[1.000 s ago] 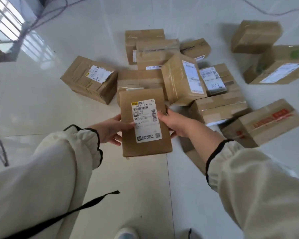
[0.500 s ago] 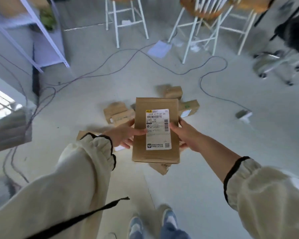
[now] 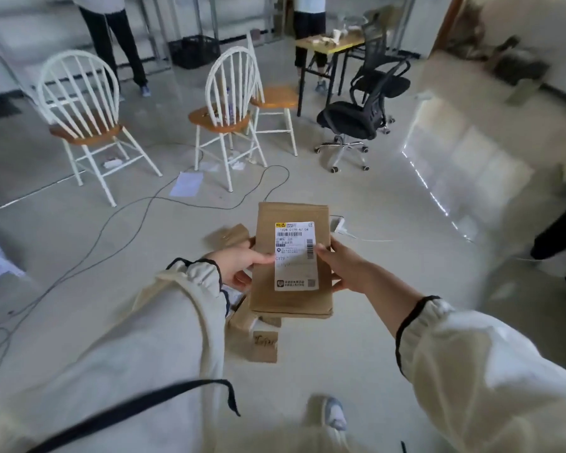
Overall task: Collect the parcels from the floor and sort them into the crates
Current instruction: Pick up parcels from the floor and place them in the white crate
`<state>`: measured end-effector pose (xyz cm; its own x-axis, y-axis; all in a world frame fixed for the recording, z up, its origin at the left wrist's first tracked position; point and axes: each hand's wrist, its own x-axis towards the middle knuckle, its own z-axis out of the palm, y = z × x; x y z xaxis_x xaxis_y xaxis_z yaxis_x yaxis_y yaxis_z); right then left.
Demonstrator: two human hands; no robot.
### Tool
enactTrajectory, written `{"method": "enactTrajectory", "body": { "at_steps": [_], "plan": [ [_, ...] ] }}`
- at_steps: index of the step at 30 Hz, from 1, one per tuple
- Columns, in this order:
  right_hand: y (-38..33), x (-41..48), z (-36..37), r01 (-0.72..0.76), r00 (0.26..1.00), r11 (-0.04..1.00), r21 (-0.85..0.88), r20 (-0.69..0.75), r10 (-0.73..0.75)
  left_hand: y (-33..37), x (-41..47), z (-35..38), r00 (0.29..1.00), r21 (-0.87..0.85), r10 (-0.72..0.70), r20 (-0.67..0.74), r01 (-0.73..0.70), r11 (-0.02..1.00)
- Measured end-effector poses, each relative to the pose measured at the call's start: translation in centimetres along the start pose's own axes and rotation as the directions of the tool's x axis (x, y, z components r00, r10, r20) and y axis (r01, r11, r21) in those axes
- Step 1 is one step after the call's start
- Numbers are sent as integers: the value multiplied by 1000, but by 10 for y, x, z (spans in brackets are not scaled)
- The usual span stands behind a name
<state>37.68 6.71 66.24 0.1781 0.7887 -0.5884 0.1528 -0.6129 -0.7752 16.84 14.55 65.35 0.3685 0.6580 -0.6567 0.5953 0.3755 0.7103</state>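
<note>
A flat brown cardboard parcel (image 3: 291,299) with a white shipping label is held up in front of me, label facing me. My left hand (image 3: 239,263) grips its left edge, thumb lying on the label. My right hand (image 3: 340,268) grips the right edge, thumb on the barcode. Below and behind the held parcel, other brown parcels (image 3: 258,341) lie on the floor, mostly hidden by it; one parcel (image 3: 229,237) peeks out past my left hand. No crate for sorting is plainly in view.
White spindle-back chairs (image 3: 79,103) (image 3: 229,93) stand ahead with cables (image 3: 118,220) trailing across the floor. A black office chair (image 3: 360,116) and a small table (image 3: 334,44) are at the back right. Two people stand at the back. A black crate (image 3: 193,50) sits by the far wall.
The view has swung up from the parcel pile to the room; the parcel stays held in both hands and has risen away from the pile on the floor.
</note>
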Motion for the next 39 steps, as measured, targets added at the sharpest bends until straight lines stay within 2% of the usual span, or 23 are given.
{"method": "enactTrajectory", "body": {
  "at_steps": [7, 13, 16, 19, 24, 28, 32, 35, 39],
  "plan": [
    [49, -75, -73, 3, 965, 981, 195, -259, 49, 59, 11, 73, 966, 171, 85, 243, -129, 977],
    [121, -162, -157, 60, 856, 931, 360, -499, 138, 130, 2, 202, 871, 292, 113, 478, -279, 915],
    [169, -224, -195, 77, 771, 912, 403, -603, 202, 153, -20, 289, 795, 339, 113, 596, -376, 862],
    [225, -299, -224, 105, 656, 883, 457, -700, 284, 166, -57, 387, 704, 361, 92, 704, -467, 807],
    [327, -436, -247, 188, 473, 822, 537, -783, 404, 155, -144, 553, 542, 352, 39, 839, -596, 722],
    [411, -537, -239, 294, 319, 724, 624, -778, 542, 121, -213, 673, 388, 311, -25, 921, -697, 646],
    [483, -608, -206, 406, 184, 526, 748, -630, 754, 69, -274, 760, 266, 319, -177, 948, -778, 541],
    [531, -639, -176, 502, 108, 413, 760, -529, 842, 32, -309, 809, 220, 328, -274, 936, -827, 457],
    [568, -659, -141, 608, 79, 263, 749, -387, 919, -11, -342, 855, 183, 336, -404, 896, -875, 349]
  ]
}}
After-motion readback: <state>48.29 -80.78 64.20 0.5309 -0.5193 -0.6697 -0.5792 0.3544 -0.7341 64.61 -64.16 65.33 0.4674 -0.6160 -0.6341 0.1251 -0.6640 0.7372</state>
